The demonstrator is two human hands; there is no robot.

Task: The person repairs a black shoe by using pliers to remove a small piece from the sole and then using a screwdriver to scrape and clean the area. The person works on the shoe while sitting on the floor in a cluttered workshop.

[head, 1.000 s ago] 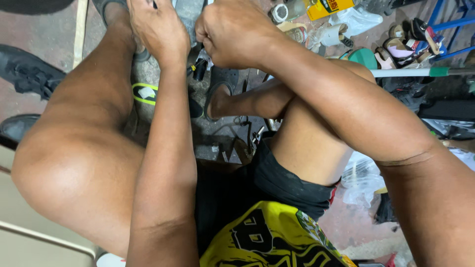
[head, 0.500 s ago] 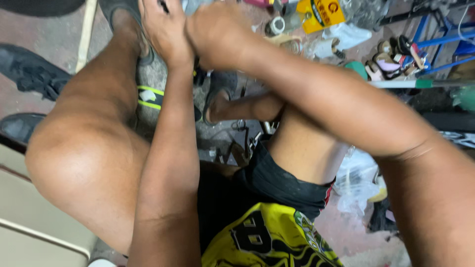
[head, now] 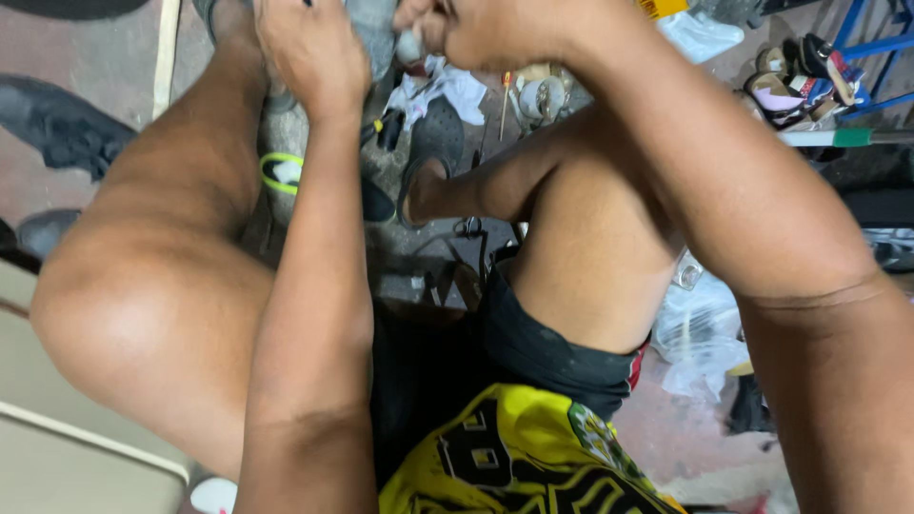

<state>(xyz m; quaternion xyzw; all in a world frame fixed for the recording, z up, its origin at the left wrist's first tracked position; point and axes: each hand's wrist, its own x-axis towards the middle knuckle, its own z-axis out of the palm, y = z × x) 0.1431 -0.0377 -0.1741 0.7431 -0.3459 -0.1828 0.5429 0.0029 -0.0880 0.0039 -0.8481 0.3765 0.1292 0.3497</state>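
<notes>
Hands work close together at the top edge of the view, above the person's raised knees. The right hand [head: 495, 29] is curled shut, its fingers pinching a small pale grey object [head: 409, 46] whose kind cannot be told at this size. The left hand [head: 309, 48] lies just beside it with fingers folded down over a grey shoe [head: 367, 29] that sits against the left leg; the fingertips run out of the frame, so whether they grip or only press cannot be told. Below the hands, on the floor [head: 95, 76] between the legs, lies a crumpled white cloth [head: 443, 88], and next to it a thin screwdriver with an orange handle [head: 505, 100] and a roll of pale tape [head: 547, 95]. A grey sole with a neon yellow-green band [head: 281, 173] rests beside the left shin. Further out, a yellow package corner [head: 660, 8] shows at the top edge, with a clear plastic bag [head: 700, 33] to its right. On the far right, a heap of sandals [head: 795, 81] lies against blue metal bars [head: 871, 43], and a white and green rod [head: 843, 138] stretches below them. A black shoe [head: 62, 128] lies on the floor at far left. Crumpled clear plastic [head: 700, 333] sits beside the right thigh.
</notes>
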